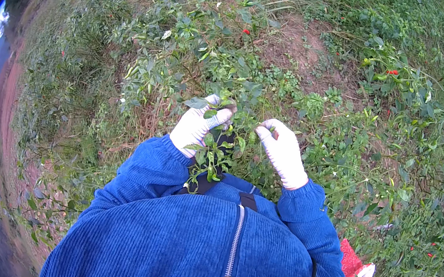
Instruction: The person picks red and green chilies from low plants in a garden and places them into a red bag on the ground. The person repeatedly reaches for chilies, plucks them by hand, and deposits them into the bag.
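Observation:
My left hand (198,127), in a white striped glove, is closed around a leafy branch of a chili pepper plant (211,154). Leaves stick out above and below its fingers, and green peppers hang low on the plant close to my body. To the right, my right hand (283,153), gloved the same way, has thumb and fingertips pinched together beside the foliage. A small reddish-brown patch shows between those fingers, too small to name. Between the hands are green leaves and thin stems (244,127).
Pepper plants and weeds surround me, with a red pepper (246,31) ahead and another red pepper (392,72) at far right. Bare soil (307,53) shows ahead. A red and white bag (352,263) lies by my right arm.

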